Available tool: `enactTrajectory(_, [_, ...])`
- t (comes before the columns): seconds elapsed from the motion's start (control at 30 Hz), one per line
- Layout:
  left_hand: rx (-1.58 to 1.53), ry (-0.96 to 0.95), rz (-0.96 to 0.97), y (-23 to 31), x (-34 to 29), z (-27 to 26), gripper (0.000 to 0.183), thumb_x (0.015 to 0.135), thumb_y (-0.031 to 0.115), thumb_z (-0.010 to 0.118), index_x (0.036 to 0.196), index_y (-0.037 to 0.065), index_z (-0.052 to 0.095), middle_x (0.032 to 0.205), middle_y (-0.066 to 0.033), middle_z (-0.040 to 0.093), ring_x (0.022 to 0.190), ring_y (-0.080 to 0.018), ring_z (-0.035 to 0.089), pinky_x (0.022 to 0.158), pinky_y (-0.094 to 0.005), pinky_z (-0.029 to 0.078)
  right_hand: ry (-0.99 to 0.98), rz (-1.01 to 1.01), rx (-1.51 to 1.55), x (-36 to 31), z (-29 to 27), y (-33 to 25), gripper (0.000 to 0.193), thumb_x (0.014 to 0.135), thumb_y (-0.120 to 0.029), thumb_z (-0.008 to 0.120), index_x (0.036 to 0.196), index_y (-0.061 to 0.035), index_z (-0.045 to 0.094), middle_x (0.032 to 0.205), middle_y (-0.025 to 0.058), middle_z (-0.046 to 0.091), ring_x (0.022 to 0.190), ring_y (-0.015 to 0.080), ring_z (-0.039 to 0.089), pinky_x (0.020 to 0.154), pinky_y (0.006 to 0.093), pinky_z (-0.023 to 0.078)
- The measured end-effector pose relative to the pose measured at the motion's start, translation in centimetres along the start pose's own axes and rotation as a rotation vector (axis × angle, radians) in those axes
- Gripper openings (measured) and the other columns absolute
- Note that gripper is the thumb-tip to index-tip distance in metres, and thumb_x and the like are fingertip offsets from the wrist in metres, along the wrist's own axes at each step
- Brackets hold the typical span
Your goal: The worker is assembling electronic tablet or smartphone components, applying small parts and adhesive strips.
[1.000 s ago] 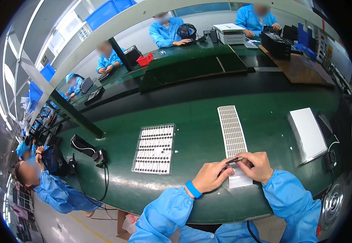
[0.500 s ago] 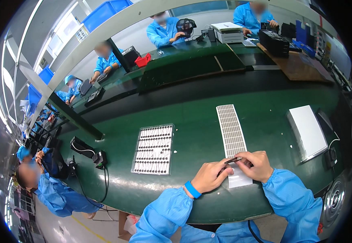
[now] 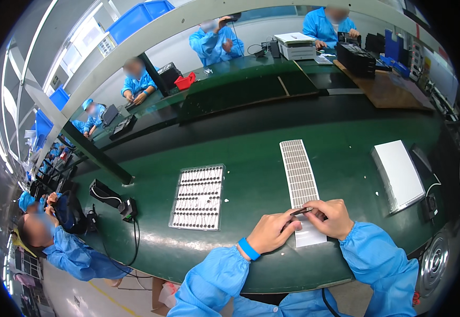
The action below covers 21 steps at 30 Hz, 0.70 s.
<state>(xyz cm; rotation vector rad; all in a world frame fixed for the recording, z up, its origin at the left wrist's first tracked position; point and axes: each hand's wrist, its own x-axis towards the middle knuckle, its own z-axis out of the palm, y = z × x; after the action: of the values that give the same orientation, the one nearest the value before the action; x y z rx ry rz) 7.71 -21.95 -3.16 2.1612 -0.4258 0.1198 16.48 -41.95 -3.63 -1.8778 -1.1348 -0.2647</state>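
A person in a blue smock sits at a green worktable (image 3: 251, 148), both hands brought close together over the near part of a long white sheet (image 3: 300, 171) printed with a grid of small pale rectangles. Between the hands, above the sheet, is a slim dark piece (image 3: 300, 211), too small for me to identify. The right hand (image 3: 336, 219) pinches its right end between thumb and bent fingers; the left hand (image 3: 274, 231), with a blue band (image 3: 248, 249) at its wrist, is curled and grips the left end with its fingertips, its thumb just below the piece. I cannot tell whether either hand rests on the sheet. The sheet's near end, between the wrists, is plain white.

To the left of the sheet, well apart from it, lies a clear tray (image 3: 172, 211) with rows of small black parts (image 3: 197, 184) on thin wires. To the right of the sheet is a white-topped block (image 3: 399, 174). Far beyond the sheet, across a second bench, three co-workers in blue handle dark items, and a red bin (image 3: 185, 81) stands beyond it to the left.
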Motion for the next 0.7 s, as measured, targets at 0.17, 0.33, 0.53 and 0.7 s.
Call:
enactTrajectory(0.17, [-0.004,0.010,0.021,-0.14,0.03,0.16,0.033,0.096,0.019,0.054,0.126,0.006,0.054,0.085,-0.0116,0.070,0.078,-0.0328,0.067,0.068,-0.0403,0.052,-0.017,0.030,-0.003,-0.12,0.02,-0.04,0.023,0.075,-0.006,0.075,0.098,-0.0074,0.069,0.065,0.0054,0.067,0.053,0.0172,0.066,0.050,0.0265,0.051])
enactTrajectory(0.33, [0.009,0.021,0.042,-0.26,-0.05,0.13,0.033,0.096,0.020,0.054,0.125,0.005,0.054,0.084,-0.0132,0.069,0.075,-0.0338,0.066,0.066,-0.0412,0.051,0.001,-0.021,-0.013,0.08,0.09,-0.09,0.024,0.074,0.001,0.074,0.096,-0.0049,0.068,0.063,0.0053,0.066,0.050,0.0141,0.063,0.049,0.0243,0.050])
enactTrajectory(0.53, [0.004,0.033,0.048,-0.05,0.07,0.23,0.033,0.095,0.021,0.055,0.124,0.004,0.055,0.084,-0.0143,0.068,0.074,-0.0341,0.065,0.065,-0.0415,0.050,0.022,-0.025,-0.012,-0.01,0.07,0.09,0.023,0.074,0.001,0.074,0.096,-0.0051,0.068,0.063,0.0053,0.066,0.049,0.0147,0.063,0.049,0.0246,0.050])
enactTrajectory(0.7, [-0.011,0.025,0.054,-0.72,-0.12,0.35,0.034,0.095,0.021,0.056,0.125,0.004,0.055,0.084,-0.0145,0.068,0.074,-0.0345,0.065,0.065,-0.0414,0.050,-0.020,-0.005,-0.015,0.14,0.02,-0.15,0.024,0.073,0.001,0.073,0.096,-0.0048,0.068,0.064,0.0057,0.066,0.051,0.0152,0.064,0.050,0.0248,0.050])
